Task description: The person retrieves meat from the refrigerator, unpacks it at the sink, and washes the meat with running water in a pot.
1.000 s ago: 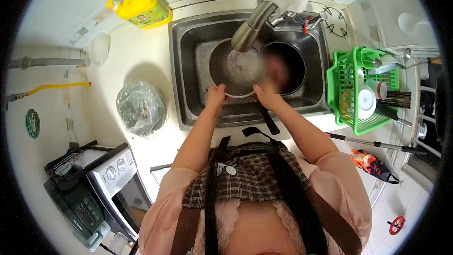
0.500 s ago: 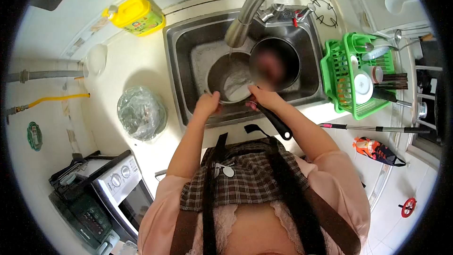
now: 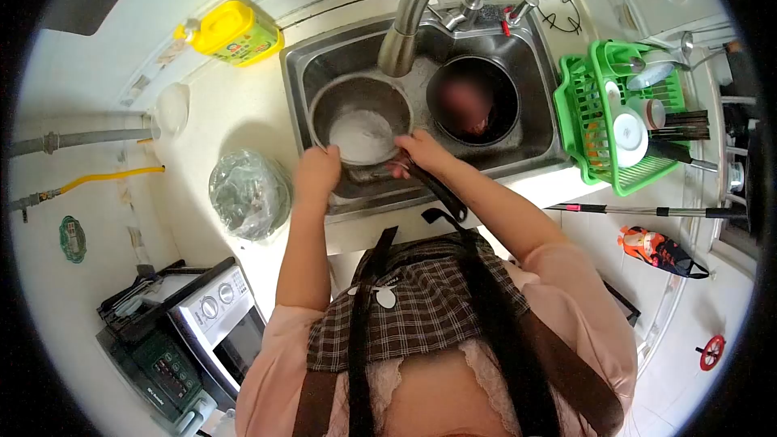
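A metal pan [image 3: 333, 105] with a black handle [image 3: 437, 190] is over the left part of the sink [image 3: 289, 81], with whitish liquid inside. My left hand [image 3: 320, 168] grips its near left rim. My right hand [image 3: 419, 152] is closed on the pan where the handle meets the rim. Right of it, a dark round pot [image 3: 508, 105] stands in the sink; its contents are blurred. The metal faucet [image 3: 400, 42] hangs just beyond the pan, its upper part wrapped in white material.
A yellow bottle [image 3: 240, 35] stands behind left, a plastic-lined container [image 3: 249, 194] left of the sink. Right of the sink is a green dish rack [image 3: 575, 117] with bowls and chopsticks. A wire stand [image 3: 557, 10] lies behind right; an oven [image 3: 212, 307] is at lower left.
Both hands have moved left with the pan, away from the dark pot and from under the faucet. The whitish liquid now gathers toward the pan's near side. The view has shifted slightly.
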`<state>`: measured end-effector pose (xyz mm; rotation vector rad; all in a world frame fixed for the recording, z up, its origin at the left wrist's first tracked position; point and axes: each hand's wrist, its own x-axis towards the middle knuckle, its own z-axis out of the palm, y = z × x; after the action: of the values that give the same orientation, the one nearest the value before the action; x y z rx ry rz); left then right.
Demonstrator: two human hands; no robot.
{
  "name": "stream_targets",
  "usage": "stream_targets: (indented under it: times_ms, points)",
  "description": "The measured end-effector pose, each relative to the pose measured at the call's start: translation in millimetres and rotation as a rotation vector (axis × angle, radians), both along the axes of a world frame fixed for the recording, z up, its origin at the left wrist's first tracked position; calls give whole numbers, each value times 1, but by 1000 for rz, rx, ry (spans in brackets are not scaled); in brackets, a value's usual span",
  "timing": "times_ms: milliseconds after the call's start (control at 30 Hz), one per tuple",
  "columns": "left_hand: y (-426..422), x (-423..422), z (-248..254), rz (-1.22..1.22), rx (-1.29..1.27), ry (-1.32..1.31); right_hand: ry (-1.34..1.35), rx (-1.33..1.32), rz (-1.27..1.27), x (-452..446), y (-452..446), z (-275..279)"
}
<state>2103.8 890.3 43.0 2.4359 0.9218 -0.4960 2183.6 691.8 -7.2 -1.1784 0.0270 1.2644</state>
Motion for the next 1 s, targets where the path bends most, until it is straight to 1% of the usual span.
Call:
stream_targets:
  times_ms: [33, 67, 100, 167, 200, 233, 267, 300, 333, 367, 433, 467, 500, 567, 600, 633, 700, 733, 767, 833, 867, 900, 933, 967, 1000]
  points:
    - [10, 6, -8, 71, -51, -31, -48, 29, -67, 7, 9, -1]
    - [16, 11, -19, 76, -50, -116, -96, 57, -137, 12, 13, -2]
    - [12, 18, -16, 70, -47, -115, -95, 60, -143, 15, 11, -3]
    - [-5, 30, -9, 80, -56, -264, -154, 16, -266, 21, 1, -4]
    - [-8, 33, -12, 81, -177, -235, -122, -91, -262, 21, -7, 6]
    - [-13, 34, -21, 86, -175, -239, -125, -89, -256, 22, -11, -10]
    - [-19, 33, -35, 270, -397, -294, -390, -153, -224, 19, -15, -39]
    - [-25, 34, -36, 453, -620, -343, -518, -183, -205, 20, -14, -35]
    - [-24, 38, -34, 530, -697, -296, -646, -220, -190, 21, -13, -32]
    - [-23, 44, -38, 531, -698, -291, -584, -153, -215, 25, -10, -30]
    - [-20, 60, -38, 592, -687, -499, -518, -85, -241, 36, -7, -24]
    - [-23, 71, -35, 623, -676, -485, -638, -140, -248, 42, -6, -27]
    - [-25, 80, -39, 625, -677, -479, -700, -211, -233, 46, -11, -23]
    - [-30, 93, -48, 555, -731, -430, -818, -358, -201, 54, -20, -15]
    - [-35, 96, -40, 499, -759, -367, -882, -362, -195, 51, -29, -4]
    - [-40, 95, -47, 504, -761, -364, -931, -380, -205, 51, -33, -12]
    - [-46, 95, -69, 585, -789, -423, -1029, -421, -227, 51, -41, -27]
    - [-45, 95, -70, 652, -882, -384, -892, -415, -162, 45, -40, 3]
    - [-43, 97, -71, 649, -883, -376, -752, -408, -100, 41, -38, 18]
    - [-43, 104, -49, 711, -798, -291, -1176, -540, -122, 46, -29, 2]
    - [-44, 107, -44, 729, -901, -363, -1086, -527, -130, 50, -28, 2]
    - [-43, 111, -49, 727, -900, -355, -997, -515, -138, 52, -28, 6]
    - [-41, 118, -59, 683, -916, -340, -990, -518, -141, 52, -31, -1]
    - [-40, 122, -68, 638, -932, -328, -1042, -473, -272, 50, -35, -13]
    - [-43, 122, -81, 613, -991, -378, -1068, -449, -337, 48, -36, -13]
